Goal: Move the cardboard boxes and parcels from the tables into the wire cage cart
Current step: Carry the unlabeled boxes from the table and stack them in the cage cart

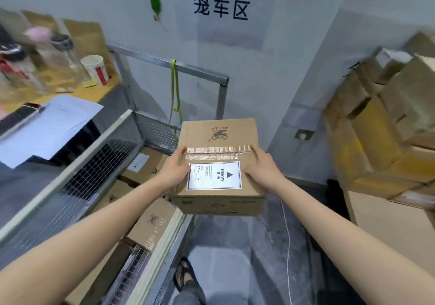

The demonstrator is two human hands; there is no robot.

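Head view: left hand (175, 171) and right hand (260, 164) grip the HEAVY-labelled cardboard box (219, 131) mid-carry at the wire cage cart (77, 163)'s right side; next it likely needs lowering inside.

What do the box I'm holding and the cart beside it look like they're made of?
The box looks like plain brown cardboard, matte, its seam closed with shiny clear tape, with a white paper label. The cart seems to be grey metal, probably steel: dull square rails and thin wire mesh.

Taped cardboard box (217, 163) (HEAVY label) above wire cage cart (98, 161)
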